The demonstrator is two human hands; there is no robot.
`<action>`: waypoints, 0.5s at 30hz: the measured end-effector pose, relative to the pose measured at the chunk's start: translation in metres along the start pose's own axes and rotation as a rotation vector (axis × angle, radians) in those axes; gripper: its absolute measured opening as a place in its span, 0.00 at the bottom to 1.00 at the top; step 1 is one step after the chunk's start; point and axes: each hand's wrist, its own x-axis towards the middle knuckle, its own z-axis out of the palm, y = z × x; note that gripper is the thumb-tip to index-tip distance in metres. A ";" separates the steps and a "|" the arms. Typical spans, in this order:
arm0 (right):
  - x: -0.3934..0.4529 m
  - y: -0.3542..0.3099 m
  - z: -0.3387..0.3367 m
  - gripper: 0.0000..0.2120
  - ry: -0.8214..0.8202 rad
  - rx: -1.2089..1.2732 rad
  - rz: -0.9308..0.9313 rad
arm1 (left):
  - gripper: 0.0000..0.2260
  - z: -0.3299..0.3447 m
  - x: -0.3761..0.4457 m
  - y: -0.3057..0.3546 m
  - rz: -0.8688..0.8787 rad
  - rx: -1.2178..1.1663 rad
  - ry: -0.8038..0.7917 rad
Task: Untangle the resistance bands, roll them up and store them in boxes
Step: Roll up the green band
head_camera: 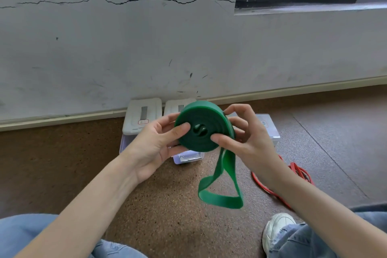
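A green resistance band (201, 115) is wound into a thick coil held in the air in front of me. Its unrolled tail hangs down below the coil as a loop. My left hand (155, 144) grips the coil's left side, thumb on its face. My right hand (243, 138) pinches the right side, thumb on the face and fingers curled over the rim. A red band (270, 188) lies loose on the floor to the right, partly hidden by my right forearm. Behind the coil, clear plastic boxes with white lids (142, 117) stand against the wall.
Another clear box (270, 130) sits behind my right hand. The floor is brown speckled carpet (167, 211). My knees in blue jeans and a white shoe (276, 230) are at the bottom. A grey cracked wall and a window lie ahead.
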 end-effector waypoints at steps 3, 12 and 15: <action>0.003 -0.003 -0.008 0.18 -0.053 -0.266 -0.051 | 0.19 0.000 -0.002 0.000 -0.023 0.307 -0.099; 0.008 -0.007 -0.009 0.23 -0.018 -0.099 -0.025 | 0.21 0.004 0.002 -0.003 -0.014 0.125 -0.085; 0.006 -0.003 -0.008 0.20 -0.052 -0.124 -0.017 | 0.19 0.002 0.003 -0.003 -0.030 0.015 -0.073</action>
